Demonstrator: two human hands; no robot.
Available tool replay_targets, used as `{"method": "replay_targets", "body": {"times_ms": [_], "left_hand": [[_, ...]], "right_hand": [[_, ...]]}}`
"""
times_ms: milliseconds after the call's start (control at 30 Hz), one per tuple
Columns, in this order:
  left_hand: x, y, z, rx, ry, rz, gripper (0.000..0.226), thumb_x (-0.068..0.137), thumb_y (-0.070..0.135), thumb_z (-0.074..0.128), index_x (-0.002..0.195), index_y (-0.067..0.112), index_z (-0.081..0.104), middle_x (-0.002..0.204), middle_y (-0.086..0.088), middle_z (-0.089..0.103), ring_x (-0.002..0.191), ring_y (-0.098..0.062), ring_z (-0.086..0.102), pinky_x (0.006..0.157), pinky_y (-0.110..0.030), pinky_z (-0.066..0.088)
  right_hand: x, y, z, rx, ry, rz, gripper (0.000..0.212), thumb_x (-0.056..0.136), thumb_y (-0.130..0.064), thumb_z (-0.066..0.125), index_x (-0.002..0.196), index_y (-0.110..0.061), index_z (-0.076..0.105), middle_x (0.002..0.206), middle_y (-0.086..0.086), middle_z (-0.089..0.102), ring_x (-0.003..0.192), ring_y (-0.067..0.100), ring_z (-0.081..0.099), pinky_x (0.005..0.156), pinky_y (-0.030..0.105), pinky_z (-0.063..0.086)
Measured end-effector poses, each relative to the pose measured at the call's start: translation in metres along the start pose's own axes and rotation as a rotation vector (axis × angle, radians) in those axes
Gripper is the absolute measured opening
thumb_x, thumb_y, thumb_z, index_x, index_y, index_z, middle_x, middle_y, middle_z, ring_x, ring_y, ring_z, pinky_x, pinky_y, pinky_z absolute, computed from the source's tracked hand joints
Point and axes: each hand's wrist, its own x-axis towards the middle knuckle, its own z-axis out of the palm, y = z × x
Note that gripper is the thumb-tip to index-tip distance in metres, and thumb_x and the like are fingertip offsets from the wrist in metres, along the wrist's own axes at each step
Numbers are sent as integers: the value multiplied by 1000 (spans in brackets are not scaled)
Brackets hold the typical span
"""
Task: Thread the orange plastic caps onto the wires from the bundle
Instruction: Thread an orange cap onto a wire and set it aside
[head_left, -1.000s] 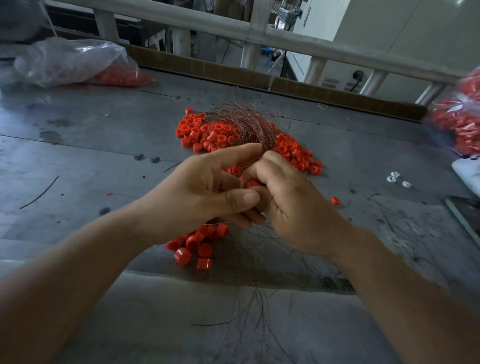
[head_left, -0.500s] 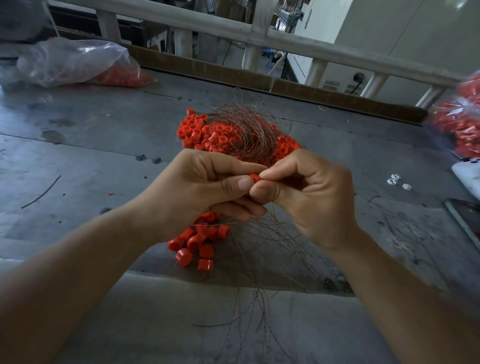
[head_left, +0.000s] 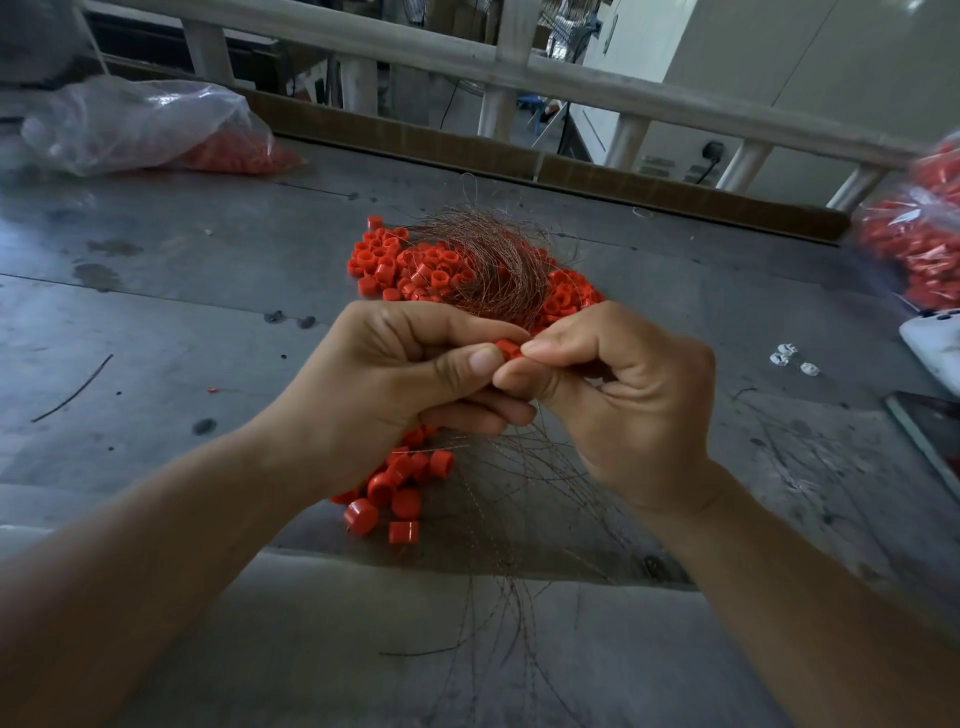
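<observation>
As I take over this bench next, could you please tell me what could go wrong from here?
The cap is pinched only by the fingers of the left hand and right hand, so it may slip. The loose wires trailing over the edge of the table might snag a forearm and drag the nearby caps off.

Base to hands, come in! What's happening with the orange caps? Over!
Left hand, right hand: both pinching one orange cap. Wire bundle on the cap pile behind, strands trailing under hands. Nothing blocking.
</observation>
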Motion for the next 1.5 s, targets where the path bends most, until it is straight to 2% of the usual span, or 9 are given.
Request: {"method": "replay_targets", "body": {"times_ms": [200, 267, 400, 500, 567, 800, 1033, 1300, 1500], "left_hand": [[1, 1, -4, 65, -22, -31, 27, 61, 25, 65, 85, 20, 75, 71, -7, 72, 66, -17, 71, 55, -17, 54], [1, 1, -6, 81, -38, -37, 26, 61, 25, 65, 85, 21, 75, 71, -6, 72, 66, -17, 71, 55, -17, 54], [1, 2, -7, 72, -67, -48, 23, 62, 24, 66, 83, 22, 74, 71, -7, 72, 66, -19, 71, 55, -19, 54], [1, 2, -9, 64, -82, -64, 30, 63, 24, 67, 92, 20, 68, 71, -11, 71, 66, -21, 71, 54, -20, 54], [2, 2, -9, 73, -90, -73, 41, 64, 24, 66, 103, 16, 58, 71, -10, 71, 65, -21, 70, 53, -19, 53], [-2, 3, -6, 206, -121, 32, 60, 67, 34, 68, 121, 24, 44, 75, -11, 71, 64, -23, 70, 54, -24, 53], [-6, 3, -1, 208, -154, 109, 58, 74, 30, 63, 126, 26, 39, 69, -9, 69, 59, -20, 69, 51, -25, 54], [0, 5, -10, 159, -117, -39, 49, 70, 43, 69, 115, 26, 58, 67, -10, 69, 56, -24, 67, 46, -24, 51], [5, 9, -15, -54, -42, -14, 29, 67, 20, 67, 95, 16, 71, 73, -7, 71, 61, -16, 68, 49, -22, 53]], "right_hand": [[2, 5, -4, 127, -97, 152, 13, 65, -14, 74, 72, -12, 63, 67, 3, 62, 64, 7, 62, 60, 17, 50], [2, 3, -5, 115, -113, 194, 18, 62, -15, 77, 70, -19, 62, 61, -8, 59, 62, 5, 60, 58, 15, 48], [4, 0, -7, 120, -171, 283, 27, 66, -19, 74, 87, -27, 59, 70, -12, 57, 63, 4, 57, 58, 16, 47], [9, 0, -9, 17, -320, 227, 35, 72, -26, 69, 106, -19, 61, 77, -6, 60, 76, 3, 57, 70, 12, 44], [10, -1, -8, -42, -391, 173, 33, 78, -30, 57, 101, -8, 66, 79, 0, 61, 77, 1, 55, 74, 11, 42], [8, -4, -4, -155, -339, 127, 40, 86, -32, 41, 83, 0, 65, 79, -1, 52, 72, 2, 49, 69, 11, 40], [4, -10, 0, -69, -332, 142, 36, 87, -29, 45, 80, 0, 63, 76, -6, 49, 73, -1, 48, 70, 11, 39], [5, -6, -5, 4, -377, 202, 14, 76, -24, 65, 88, -17, 63, 77, -12, 55, 74, -6, 52, 69, 10, 40], [7, -7, -7, 254, -310, 522, 37, 64, -46, 72, 95, -33, 57, 75, -10, 64, 74, 4, 62, 69, 19, 50]]}}
